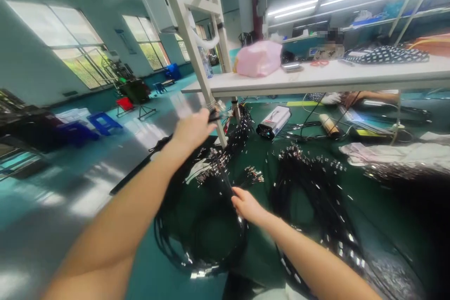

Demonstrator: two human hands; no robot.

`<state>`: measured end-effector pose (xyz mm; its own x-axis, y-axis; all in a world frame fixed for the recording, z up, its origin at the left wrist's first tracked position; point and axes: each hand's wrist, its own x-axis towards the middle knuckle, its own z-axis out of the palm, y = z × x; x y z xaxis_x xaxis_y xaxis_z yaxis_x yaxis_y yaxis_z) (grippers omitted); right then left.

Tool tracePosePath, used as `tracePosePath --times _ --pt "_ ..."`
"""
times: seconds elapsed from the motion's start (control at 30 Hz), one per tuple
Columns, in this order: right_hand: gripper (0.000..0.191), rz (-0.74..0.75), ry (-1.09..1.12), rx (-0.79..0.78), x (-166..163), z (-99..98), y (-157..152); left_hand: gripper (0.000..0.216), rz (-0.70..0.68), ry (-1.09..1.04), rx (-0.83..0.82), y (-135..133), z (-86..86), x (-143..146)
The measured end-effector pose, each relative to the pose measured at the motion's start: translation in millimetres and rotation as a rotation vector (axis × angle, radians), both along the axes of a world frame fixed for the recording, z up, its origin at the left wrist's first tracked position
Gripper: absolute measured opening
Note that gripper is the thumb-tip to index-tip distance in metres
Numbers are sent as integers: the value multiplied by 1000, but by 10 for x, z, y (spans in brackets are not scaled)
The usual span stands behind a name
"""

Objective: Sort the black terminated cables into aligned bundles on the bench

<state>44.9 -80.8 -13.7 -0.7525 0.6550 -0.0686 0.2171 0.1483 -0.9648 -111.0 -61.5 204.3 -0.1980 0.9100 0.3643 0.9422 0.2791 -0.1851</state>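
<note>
My left hand [192,130] is raised at the bench's left edge, closed round the end of a black cable [222,171] that runs down to my right hand [247,205]. That hand pinches the same cable lower down, above a coiled bundle of black cables [200,239] lying on the green mat [267,159]. A second heap of black cables with silver plugs [309,183] lies to the right of it.
A white frame post [197,56] rises just behind my left hand and carries a white shelf [333,77] with a pink bag [258,58]. A black-and-white box [274,122], a roll and more wires lie behind. Another person's arm [365,97] rests at the far side.
</note>
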Motion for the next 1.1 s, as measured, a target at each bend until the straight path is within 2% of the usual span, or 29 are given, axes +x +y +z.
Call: tracePosePath --times 0.07,0.13,0.23,0.3,0.4,0.5,0.57,0.63,0.67,0.77,0.8,0.87,0.93,1.0,1.1 --pt "22 18 -58 61 -248 -139 -70 37 -85 -56 -160 234 -365 83" --pt "26 24 -129 136 -427 -242 -123 37 -199 -145 -376 482 -802 213" --pt "48 -10 -216 241 -423 -363 -106 43 -316 -232 -532 751 -1523 420" --pt "52 -23 -248 286 -166 -433 -16 54 -368 -269 -599 802 -1988 502" --pt "38 -72 -289 339 581 -535 166 74 -349 -283 -673 697 -2571 464" --pt "27 -340 -414 369 1464 -643 236 71 -266 -257 -646 505 -2956 293" --pt "25 -495 -476 322 1892 -722 157 66 -223 -238 -633 407 -3104 189" --pt "24 -511 -489 276 2084 -805 -6 63 -201 -223 -624 361 -3184 133" --pt "25 -475 -493 272 2092 -847 -101 62 -196 -217 -618 356 -3203 127" --pt "46 -377 -579 341 1913 -950 -344 60 -188 -194 -572 369 -3182 188" --pt "45 -376 -615 365 1838 -971 -392 60 -187 -182 -555 366 -3150 235" --pt "31 -402 -629 359 1741 -982 -430 60 -208 -176 -489 320 -3056 376" --pt "18 -426 -527 324 1743 -949 -413 57 -284 -235 -388 205 -2949 581" --pt "14 -459 -384 301 1824 -882 -373 51 -431 -360 -296 21 -2867 834" --pt "9 -558 -277 191 1984 -747 -309 46 -657 -559 -225 -337 -2853 1235"
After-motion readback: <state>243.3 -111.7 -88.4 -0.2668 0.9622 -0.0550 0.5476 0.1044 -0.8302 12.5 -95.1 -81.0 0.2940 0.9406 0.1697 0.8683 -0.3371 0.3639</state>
